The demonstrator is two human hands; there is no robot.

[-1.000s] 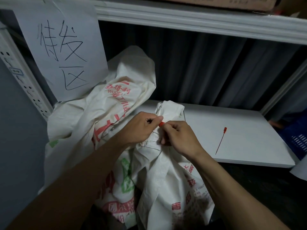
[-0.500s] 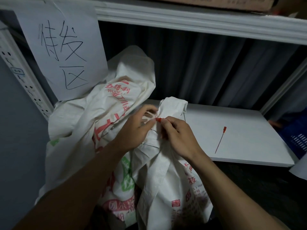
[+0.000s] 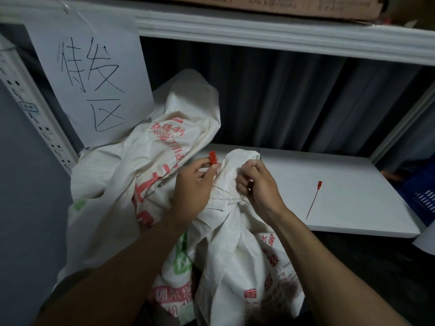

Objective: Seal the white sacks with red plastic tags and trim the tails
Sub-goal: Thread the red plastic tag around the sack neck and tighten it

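Note:
A white sack (image 3: 237,250) with red and green print stands in front of me, its gathered neck (image 3: 235,161) sticking up between my hands. My left hand (image 3: 191,187) pinches the head of a red plastic tag (image 3: 213,157) just left of the neck. My right hand (image 3: 257,184) has its fingers curled against the right side of the neck; what they hold is hidden. A second white sack (image 3: 146,161) lies slumped behind on the left. A spare red tag (image 3: 313,200) lies on the white shelf board (image 3: 353,184).
A handwritten paper sign (image 3: 91,76) hangs at the upper left on the perforated rack post (image 3: 35,118). A white shelf beam (image 3: 282,38) runs overhead with a cardboard box (image 3: 282,5) on it. A blue crate (image 3: 421,194) sits at the far right.
My left hand has drawn the red tag's head up and to the left, away from the right hand. The right hand shifted slightly right along the sack's neck.

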